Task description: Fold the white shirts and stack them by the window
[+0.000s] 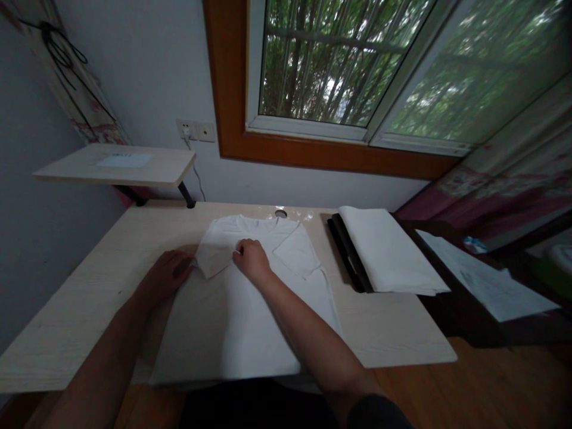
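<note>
Left hand (172, 269) and right hand (251, 258) at a white shirt (250, 316) on a pale desk (393, 330)

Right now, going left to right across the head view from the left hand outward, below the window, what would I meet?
Left hand → right hand → the white shirt's sleeve on the picture's right → black item → flat white stack → loose sheet.

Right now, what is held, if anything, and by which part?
The shirt, seemingly: left hand at its side edge by a sleeve, right hand at the upper front.
</note>
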Demonstrator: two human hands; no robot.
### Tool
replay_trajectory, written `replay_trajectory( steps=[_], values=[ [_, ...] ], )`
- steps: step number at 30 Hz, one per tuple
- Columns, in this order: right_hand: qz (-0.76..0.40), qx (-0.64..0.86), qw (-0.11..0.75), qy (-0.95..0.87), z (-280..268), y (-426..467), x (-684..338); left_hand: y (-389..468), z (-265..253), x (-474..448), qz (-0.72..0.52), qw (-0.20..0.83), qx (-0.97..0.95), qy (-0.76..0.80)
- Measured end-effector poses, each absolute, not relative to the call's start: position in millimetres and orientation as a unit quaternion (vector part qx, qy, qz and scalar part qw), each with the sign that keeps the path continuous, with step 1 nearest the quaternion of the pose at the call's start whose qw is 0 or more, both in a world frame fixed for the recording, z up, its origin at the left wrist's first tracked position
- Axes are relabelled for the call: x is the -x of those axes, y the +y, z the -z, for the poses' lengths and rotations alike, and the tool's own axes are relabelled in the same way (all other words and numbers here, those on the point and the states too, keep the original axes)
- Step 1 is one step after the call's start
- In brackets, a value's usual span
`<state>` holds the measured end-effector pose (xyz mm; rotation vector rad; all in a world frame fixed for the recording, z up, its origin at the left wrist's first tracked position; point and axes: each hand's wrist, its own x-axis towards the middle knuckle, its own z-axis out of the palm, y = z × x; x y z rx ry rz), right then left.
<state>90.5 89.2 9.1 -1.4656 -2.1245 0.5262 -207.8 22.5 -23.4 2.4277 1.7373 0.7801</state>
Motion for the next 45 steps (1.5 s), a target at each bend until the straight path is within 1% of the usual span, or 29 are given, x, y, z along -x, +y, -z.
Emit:
replay_trajectory(
  steps=[4, 8, 11, 13, 15, 16, 19, 21, 23, 27, 33, 36, 45],
  values=[
    [-0.302, 0.550, 0.331, -0.705, -4.6, 92.5, -91.5, 22.4, 26.8, 209.5, -0.254, 0.014, -0.792, 0.555],
    [-0.442, 0.521, 0.407, -0.606, 2.6, 97.0, -91.9, 23.2, 30.7, 211.9, -0.247, -0.003, -0.801, 0.545],
    [-0.531, 0.505, 0.416, -0.539, 5.3, 97.3, -90.4, 23.5, 30.7, 213.2, -0.242, 0.000, -0.813, 0.529],
    [-0.545, 0.513, 0.391, -0.536, 3.7, 95.1, -90.7, 23.0, 28.9, 213.0, -0.241, 0.004, -0.819, 0.521],
    [-0.504, 0.529, 0.357, -0.582, -0.7, 90.6, -92.8, 22.3, 26.7, 212.3, -0.241, 0.006, -0.821, 0.517],
    [-0.458, 0.541, 0.347, -0.614, -3.7, 87.6, -94.2, 22.0, 26.0, 212.0, -0.240, 0.006, -0.823, 0.515],
    [-0.267, 0.579, 0.340, -0.692, -13.3, 76.2, -98.3, 21.7, 25.7, 211.9, -0.241, 0.001, -0.823, 0.515],
    [-0.183, 0.575, 0.332, -0.725, -18.0, 67.4, -98.7, 22.0, 26.8, 212.1, -0.243, 0.000, -0.821, 0.516],
    [-0.162, 0.529, 0.304, -0.775, -20.0, 58.5, -96.5, 22.5, 27.9, 212.3, -0.245, 0.000, -0.821, 0.516],
    [-0.129, 0.413, 0.218, -0.875, -17.9, 42.3, -84.8, 23.3, 29.3, 212.3, -0.251, -0.001, -0.821, 0.512],
    [-0.058, 0.406, 0.143, -0.901, -17.6, 30.4, -65.9, 22.2, 28.4, 212.6, -0.248, 0.001, -0.822, 0.512],
    [-0.040, 0.405, 0.130, -0.904, -20.8, 29.3, -62.2, 21.8, 27.4, 212.1, -0.241, 0.003, -0.823, 0.514],
    [-0.022, 0.361, 0.157, -0.919, -26.1, 22.0, -63.6, 21.7, 24.0, 211.0, -0.233, 0.014, -0.823, 0.519]
  ],
)
